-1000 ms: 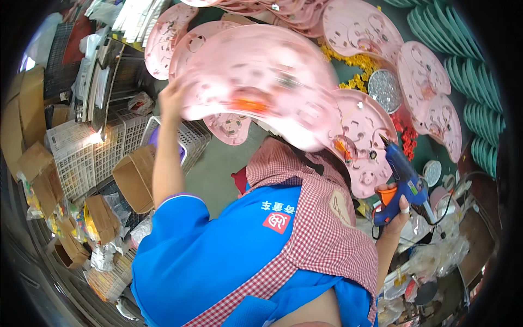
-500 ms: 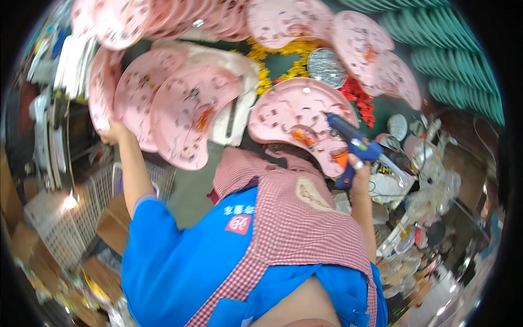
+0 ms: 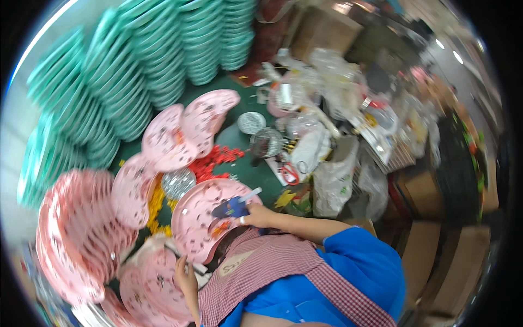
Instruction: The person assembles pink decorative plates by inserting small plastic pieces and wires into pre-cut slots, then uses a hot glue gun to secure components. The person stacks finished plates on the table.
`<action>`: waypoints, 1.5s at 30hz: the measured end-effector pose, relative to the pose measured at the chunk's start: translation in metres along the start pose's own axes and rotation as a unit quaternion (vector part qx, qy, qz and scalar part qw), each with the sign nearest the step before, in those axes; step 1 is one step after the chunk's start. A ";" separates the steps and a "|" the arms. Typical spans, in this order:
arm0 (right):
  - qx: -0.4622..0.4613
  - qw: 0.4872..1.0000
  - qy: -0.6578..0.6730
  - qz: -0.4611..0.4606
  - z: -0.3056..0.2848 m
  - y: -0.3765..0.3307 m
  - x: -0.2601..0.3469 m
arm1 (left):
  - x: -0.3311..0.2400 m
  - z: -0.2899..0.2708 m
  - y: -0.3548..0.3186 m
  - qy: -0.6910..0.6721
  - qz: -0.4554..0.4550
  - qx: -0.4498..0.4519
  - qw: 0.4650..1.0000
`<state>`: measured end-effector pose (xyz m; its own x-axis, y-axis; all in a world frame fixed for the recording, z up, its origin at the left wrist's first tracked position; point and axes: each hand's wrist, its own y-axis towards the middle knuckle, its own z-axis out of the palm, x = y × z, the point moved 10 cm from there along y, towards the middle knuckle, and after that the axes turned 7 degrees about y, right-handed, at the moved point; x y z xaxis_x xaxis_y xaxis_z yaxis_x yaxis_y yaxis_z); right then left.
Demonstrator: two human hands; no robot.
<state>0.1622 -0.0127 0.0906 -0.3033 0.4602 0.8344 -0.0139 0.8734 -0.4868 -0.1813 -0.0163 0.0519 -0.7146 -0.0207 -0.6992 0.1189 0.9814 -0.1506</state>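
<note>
A blue glue gun (image 3: 231, 209) with a pale glue stick poking from its back is gripped in my right hand (image 3: 258, 217). It sits over a pink curved plastic panel (image 3: 188, 210) that has dark slots and a small orange-red patch, right in front of my apron. My left hand (image 3: 187, 277) is beside another pink panel (image 3: 150, 291) at the lower left. Its fingers look parted with nothing between them, though they are slightly blurred; whether they touch that panel I cannot tell.
Pink panels stand in a thick stack (image 3: 81, 234) on the left. Green stacks (image 3: 136, 60) rise behind. Red pieces (image 3: 215, 161), yellow pieces (image 3: 156, 207) and a silvery round tin (image 3: 178, 183) lie beyond the panel. Plastic bags (image 3: 335, 174) clutter the right, near cardboard boxes (image 3: 422, 256).
The view has swung to the right. My left hand has left the edge of the far-left pink panel and come closer to my body. The glue gun stays in my right hand.
</note>
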 end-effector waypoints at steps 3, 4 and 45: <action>-0.019 1.000 0.013 -0.012 -0.007 -0.008 0.003 | -0.010 -0.006 0.006 0.011 0.013 0.022 1.000; -0.021 1.000 0.018 -0.011 -0.008 -0.009 -0.006 | -0.014 -0.003 0.006 -0.019 -0.001 0.034 0.999; 0.101 0.982 -0.158 0.037 0.050 0.053 -0.010 | 0.025 0.006 0.016 0.014 -0.180 -0.113 0.977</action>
<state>0.1169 0.0213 0.0435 -0.5900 0.4213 0.6888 -0.1589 0.7758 -0.6107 -0.1928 -0.0022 0.0277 -0.7009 -0.3706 -0.6095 -0.2973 0.9285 -0.2226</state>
